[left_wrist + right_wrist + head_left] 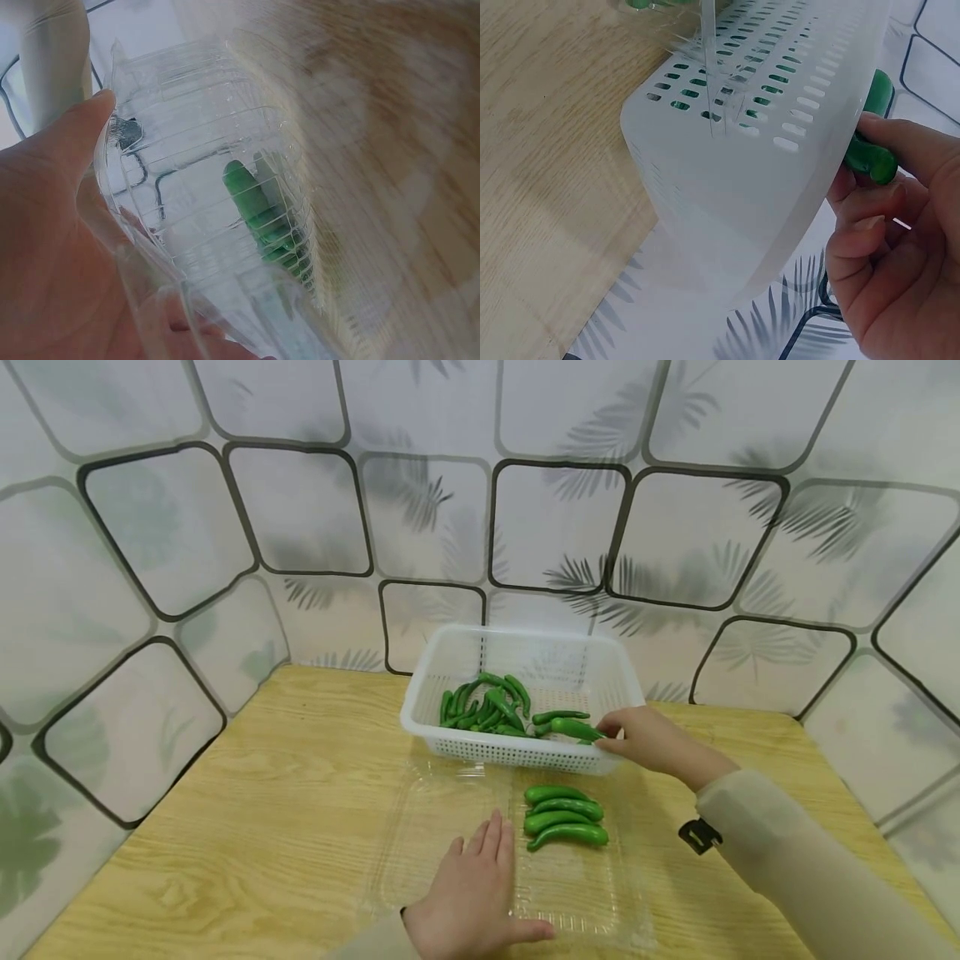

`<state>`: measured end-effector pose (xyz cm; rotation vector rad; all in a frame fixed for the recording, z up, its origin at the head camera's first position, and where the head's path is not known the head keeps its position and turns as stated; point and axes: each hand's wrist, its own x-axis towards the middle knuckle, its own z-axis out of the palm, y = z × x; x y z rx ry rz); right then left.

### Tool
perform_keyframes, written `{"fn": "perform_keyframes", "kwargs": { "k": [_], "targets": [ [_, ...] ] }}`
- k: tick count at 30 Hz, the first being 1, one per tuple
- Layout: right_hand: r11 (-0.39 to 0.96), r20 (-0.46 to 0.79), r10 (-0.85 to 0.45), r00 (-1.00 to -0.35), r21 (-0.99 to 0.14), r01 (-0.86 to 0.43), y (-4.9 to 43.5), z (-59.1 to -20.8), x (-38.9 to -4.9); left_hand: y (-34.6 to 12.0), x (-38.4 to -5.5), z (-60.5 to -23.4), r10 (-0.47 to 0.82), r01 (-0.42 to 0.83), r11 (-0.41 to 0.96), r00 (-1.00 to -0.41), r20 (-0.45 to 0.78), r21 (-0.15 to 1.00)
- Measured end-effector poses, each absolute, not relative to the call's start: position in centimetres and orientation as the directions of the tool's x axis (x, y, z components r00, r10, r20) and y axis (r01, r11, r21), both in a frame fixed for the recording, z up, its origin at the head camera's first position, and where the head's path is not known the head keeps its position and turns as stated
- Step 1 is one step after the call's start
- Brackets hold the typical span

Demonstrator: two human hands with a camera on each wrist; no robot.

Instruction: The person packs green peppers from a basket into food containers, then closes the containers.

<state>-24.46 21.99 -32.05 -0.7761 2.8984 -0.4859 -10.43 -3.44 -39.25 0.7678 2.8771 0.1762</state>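
Observation:
My right hand (648, 739) is at the right front rim of a white plastic basket (517, 752), and its thumb and fingers pinch a green chili pepper (871, 159). That pepper (576, 728) slants over the basket's inside. My left hand (468, 893) lies with straight fingers on the hinge side of an open clear plastic clamshell box (435, 827), its thumb (94, 120) along the near edge. Several green peppers (566, 835) rest side by side in the box's right half. Inside the basket a heap of green peppers (487, 706) sits to the left.
The basket stands at the back of a wooden table (247, 802), just behind the box. Close behind it rises a patterned cloth wall (555, 527), with more of it at both sides. A black clip-like piece (701, 835) shows at the right sleeve (765, 827).

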Motion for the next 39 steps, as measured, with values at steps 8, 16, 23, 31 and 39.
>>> {"fn": "perform_keyframes", "kwargs": {
  "k": [8,16,23,31,39],
  "targets": [
    [0.815,-0.002,-0.488,-0.873,-0.359,-0.454,22.0,-32.1,-24.2,-3.4,-10.4,-39.2,0.491,0.468,0.868,-0.858,-0.152,0.165],
    [0.805,0.024,-0.479,-0.877,-0.387,-0.450,22.1,-32.1,-23.9,-3.3,-10.3,-39.1,0.497,0.483,0.866,-0.859,-0.120,0.129],
    [0.799,0.051,-0.478,-0.877,-0.389,-0.458,22.2,-32.5,-23.8,-3.3,-10.3,-39.2,0.495,0.481,0.868,-0.862,-0.114,0.125],
    [0.796,0.094,-0.493,-0.865,-0.353,-0.492,22.4,-33.1,-23.6,-3.3,-10.2,-39.3,0.495,0.485,0.868,-0.864,-0.091,0.106],
    [0.800,0.138,-0.479,-0.867,-0.339,-0.496,22.4,-33.1,-22.2,-3.3,-10.1,-39.3,0.495,0.487,0.868,-0.865,-0.084,0.098]
  ]
}}
